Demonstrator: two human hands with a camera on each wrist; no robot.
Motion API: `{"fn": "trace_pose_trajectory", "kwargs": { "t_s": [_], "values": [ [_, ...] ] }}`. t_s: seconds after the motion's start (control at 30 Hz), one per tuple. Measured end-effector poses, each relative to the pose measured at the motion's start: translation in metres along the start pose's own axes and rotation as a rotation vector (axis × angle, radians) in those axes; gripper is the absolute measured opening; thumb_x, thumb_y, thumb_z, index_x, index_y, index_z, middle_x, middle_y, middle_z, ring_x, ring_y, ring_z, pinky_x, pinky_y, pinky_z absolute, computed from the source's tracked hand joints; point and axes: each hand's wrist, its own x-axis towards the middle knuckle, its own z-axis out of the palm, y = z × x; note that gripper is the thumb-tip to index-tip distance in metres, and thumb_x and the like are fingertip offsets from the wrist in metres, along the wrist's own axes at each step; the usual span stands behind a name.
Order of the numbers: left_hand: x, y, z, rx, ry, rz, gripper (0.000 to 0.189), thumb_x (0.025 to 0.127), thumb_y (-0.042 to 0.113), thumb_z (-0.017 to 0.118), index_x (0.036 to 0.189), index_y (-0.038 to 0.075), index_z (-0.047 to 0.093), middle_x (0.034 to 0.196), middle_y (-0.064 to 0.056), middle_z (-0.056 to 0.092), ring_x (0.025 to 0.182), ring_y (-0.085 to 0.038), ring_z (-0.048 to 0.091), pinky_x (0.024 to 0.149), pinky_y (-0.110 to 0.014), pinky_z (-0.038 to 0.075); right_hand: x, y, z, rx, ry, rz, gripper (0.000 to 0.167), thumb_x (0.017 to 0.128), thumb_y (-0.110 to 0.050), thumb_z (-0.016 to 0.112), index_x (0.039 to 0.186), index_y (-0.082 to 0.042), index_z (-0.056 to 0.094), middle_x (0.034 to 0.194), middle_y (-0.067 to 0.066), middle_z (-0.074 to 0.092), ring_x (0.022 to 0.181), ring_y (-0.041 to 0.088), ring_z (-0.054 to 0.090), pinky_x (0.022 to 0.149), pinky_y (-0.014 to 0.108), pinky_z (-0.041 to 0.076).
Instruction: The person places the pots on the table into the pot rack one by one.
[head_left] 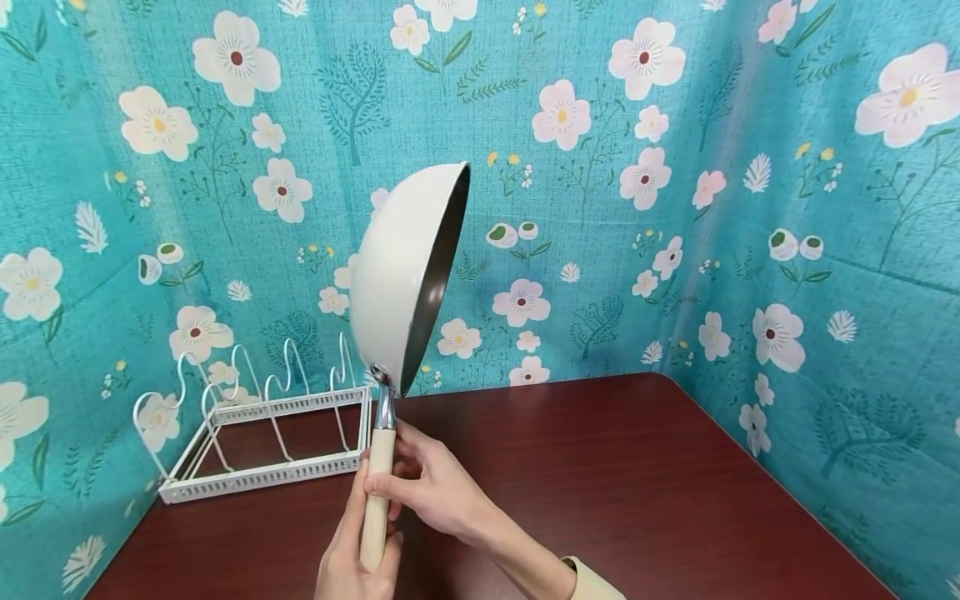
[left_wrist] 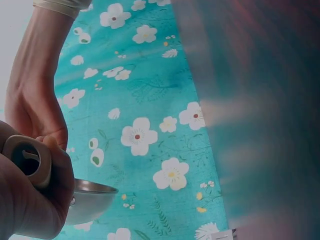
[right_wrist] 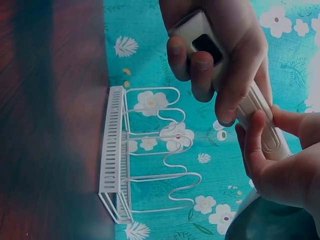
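In the head view we see a deep pan (head_left: 401,267), pale outside and dark inside, held up in the air over the counter (head_left: 600,467). It stands on edge, leaning a little, with its bowl upward and its hollow turned to the right. Below the bowl, a shiny metal collar (head_left: 386,408) joins it to a pale handle (head_left: 382,452). We see the left hand (head_left: 356,554) gripping the lower handle, its fingers curled round it, while the right hand (head_left: 442,492) pinches the handle higher up, thumb across the front. A pale sleeve (head_left: 592,583) shows at the right wrist. To the left, a white wire rack (head_left: 262,479) sits on the dark red counter, and flowered teal cloth (head_left: 562,275) hangs behind.

In the left wrist view we look at the handle's hollow end, wrapped by the left hand's fingers; part of the bowl shows just beyond.

In the right wrist view we find the right hand's thumb and fingers pinching the handle from opposite sides, near the bowl. The left hand clasps the slotted end, and the rack stands well apart from both hands.
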Motion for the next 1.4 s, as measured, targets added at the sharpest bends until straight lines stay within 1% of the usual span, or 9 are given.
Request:
{"fn": "trace_pose_trajectory", "kwargs": {
  "t_s": [0.17,0.23,0.4,0.47,0.63,0.83,1.03,1.23,1.4],
  "values": [
    [0.003,-0.001,-0.004,0.010,0.031,0.015,0.101,0.064,-0.013,0.076,0.153,0.019,0.041,0.134,-0.011,0.063,0.082,0.003,0.056,0.073,-0.005,0.040,0.005,-0.003,0.004,0.000,-0.013,0.001,0.056,0.091,-0.015,0.070,0.141,-0.029,0.049,0.109,0.006,0.071,0.070,0.008,0.064,0.058,0.030,0.057],
    [0.002,-0.003,-0.005,0.018,0.056,0.016,0.101,0.062,-0.013,0.077,0.152,0.019,0.042,0.137,0.001,0.062,0.082,0.004,0.055,0.073,-0.005,0.039,0.007,-0.003,0.006,0.008,-0.022,0.000,0.057,0.092,-0.014,0.070,0.142,-0.029,0.048,0.110,0.007,0.070,0.070,0.008,0.063,0.058,0.030,0.057],
    [0.004,-0.005,-0.011,0.001,0.078,-0.007,0.097,0.063,-0.009,0.078,0.150,0.018,0.045,0.128,-0.002,0.067,0.077,0.002,0.053,0.069,-0.007,0.038,0.012,-0.003,0.011,0.021,-0.045,-0.016,0.055,0.093,-0.015,0.069,0.143,-0.026,0.048,0.115,0.008,0.070,0.070,0.007,0.063,0.058,0.029,0.057],
    [0.006,-0.003,-0.014,-0.003,0.056,-0.044,0.095,0.066,-0.006,0.077,0.151,0.019,0.044,0.116,-0.016,0.070,0.074,0.002,0.052,0.066,-0.010,0.038,0.014,-0.004,0.012,0.027,-0.048,-0.015,0.056,0.092,-0.015,0.069,0.144,-0.024,0.048,0.117,0.008,0.070,0.070,0.007,0.063,0.059,0.029,0.057],
    [0.009,0.003,-0.022,0.000,-0.005,-0.190,0.093,0.071,-0.002,0.076,0.152,0.026,0.041,0.102,-0.013,0.072,0.065,0.001,0.048,0.060,-0.018,0.039,0.019,-0.005,0.016,0.059,-0.059,-0.004,0.053,0.092,-0.013,0.068,0.142,-0.019,0.050,0.119,0.008,0.070,0.071,0.007,0.063,0.059,0.028,0.056],
    [0.013,0.004,-0.030,-0.007,-0.040,-0.315,0.091,0.076,0.003,0.075,0.154,0.031,0.038,0.104,-0.020,0.071,0.057,-0.003,0.043,0.056,-0.022,0.038,0.024,-0.005,0.024,0.110,-0.074,-0.005,0.038,0.091,-0.012,0.069,0.128,-0.013,0.059,0.115,0.006,0.071,0.070,0.006,0.062,0.059,0.022,0.054],
    [0.013,0.001,-0.033,0.010,-0.006,-0.314,0.090,0.075,0.005,0.077,0.154,0.025,0.038,0.111,-0.027,0.069,0.059,-0.005,0.042,0.057,-0.024,0.038,0.028,-0.007,0.030,0.182,-0.069,0.003,0.037,0.089,-0.009,0.070,0.124,-0.010,0.059,0.114,0.003,0.071,0.073,0.006,0.062,0.058,0.019,0.050],
    [0.015,-0.001,-0.036,-0.012,0.046,-0.287,0.090,0.075,0.001,0.077,0.154,0.023,0.038,0.114,-0.028,0.067,0.063,-0.003,0.047,0.058,-0.021,0.039,0.033,-0.009,0.041,0.228,-0.033,-0.006,0.049,0.087,-0.009,0.071,0.132,-0.013,0.054,0.120,0.008,0.071,0.076,0.007,0.061,0.057,0.019,0.048],
    [0.017,-0.004,-0.041,-0.021,0.050,-0.325,0.090,0.077,0.002,0.077,0.154,0.025,0.037,0.120,-0.028,0.065,0.066,-0.002,0.048,0.058,-0.018,0.038,0.039,-0.008,0.048,0.247,-0.039,-0.005,0.050,0.087,-0.010,0.071,0.132,-0.016,0.051,0.122,0.008,0.071,0.079,0.005,0.061,0.057,0.020,0.047]
  ]
}}
